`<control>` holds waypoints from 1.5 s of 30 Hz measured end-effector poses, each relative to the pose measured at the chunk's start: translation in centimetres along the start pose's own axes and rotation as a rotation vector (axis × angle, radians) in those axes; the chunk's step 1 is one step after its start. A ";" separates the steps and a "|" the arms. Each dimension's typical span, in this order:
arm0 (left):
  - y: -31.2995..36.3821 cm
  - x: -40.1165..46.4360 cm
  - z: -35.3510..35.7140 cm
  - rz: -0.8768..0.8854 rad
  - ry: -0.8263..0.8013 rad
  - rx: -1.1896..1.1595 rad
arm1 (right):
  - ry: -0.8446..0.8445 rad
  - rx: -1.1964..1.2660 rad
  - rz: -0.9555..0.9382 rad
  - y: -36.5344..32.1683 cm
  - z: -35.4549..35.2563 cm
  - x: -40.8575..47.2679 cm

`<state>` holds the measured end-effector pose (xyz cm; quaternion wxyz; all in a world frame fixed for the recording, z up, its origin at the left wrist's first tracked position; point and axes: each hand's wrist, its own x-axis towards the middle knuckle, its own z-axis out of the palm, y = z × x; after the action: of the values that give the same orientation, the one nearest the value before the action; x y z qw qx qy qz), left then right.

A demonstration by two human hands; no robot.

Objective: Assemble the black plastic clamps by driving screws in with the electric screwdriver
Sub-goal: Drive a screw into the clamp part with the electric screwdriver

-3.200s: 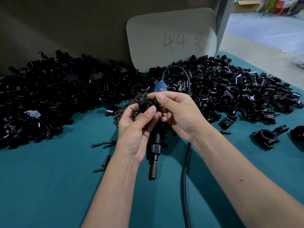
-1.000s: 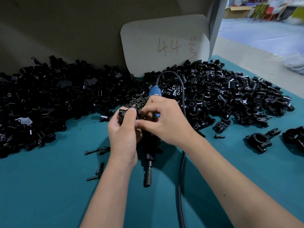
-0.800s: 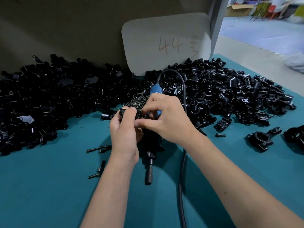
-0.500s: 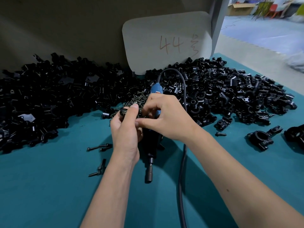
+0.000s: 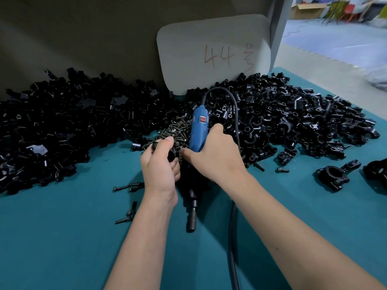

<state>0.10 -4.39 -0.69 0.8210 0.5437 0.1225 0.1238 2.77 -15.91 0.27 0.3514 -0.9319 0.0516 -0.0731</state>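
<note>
My left hand (image 5: 159, 166) grips a small black clamp part (image 5: 172, 154) just in front of a heap of dark screws (image 5: 173, 130). My right hand (image 5: 215, 155) wraps over the electric screwdriver (image 5: 198, 132). Its fingers curl round the right side of the blue body and its thumb reaches across toward the clamp. The screwdriver lies on the teal table (image 5: 62, 237) with its black bit end (image 5: 191, 225) pointing toward me. Whether a screw sits in the clamp is hidden by my fingers.
Big piles of black clamp parts lie at the left (image 5: 62, 126) and right (image 5: 293, 118). Two assembled clamps (image 5: 333, 176) sit far right. Loose screws (image 5: 127, 187) lie left of my wrist. The black cord (image 5: 232, 237) runs toward me. A card marked "44" (image 5: 213, 53) leans behind.
My right hand has let go of its pinch at the clamp and closed over the screwdriver's blue body. My left hand keeps the clamp in the same place.
</note>
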 end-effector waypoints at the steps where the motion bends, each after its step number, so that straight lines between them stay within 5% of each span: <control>1: 0.0 0.0 -0.1 -0.005 0.003 -0.006 | -0.016 0.019 0.021 0.0 -0.3 0.3; 4: 0.0 0.3 -0.4 -0.024 0.003 -0.008 | -0.054 0.246 0.060 0.3 -1.6 0.9; 13: 0.0 -0.2 -0.5 -0.104 -0.113 0.053 | -0.069 1.499 -0.118 -1.6 -9.2 2.0; 19: 0.0 -0.8 0.1 -0.045 -0.185 0.176 | 0.279 1.506 -0.186 -2.3 -10.4 1.2; 24: 0.0 -1.2 0.3 -0.019 -0.279 0.303 | 0.340 1.504 -0.224 -2.5 -11.0 1.1; 45: 0.5 -1.3 -0.1 -0.122 -0.383 0.440 | 0.249 1.481 -0.264 -3.3 -10.3 0.9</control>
<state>-1.18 -4.60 -0.20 0.6976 0.7137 0.0218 -0.0599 2.02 -20.19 10.19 0.8648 -0.4362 -0.0834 -0.2344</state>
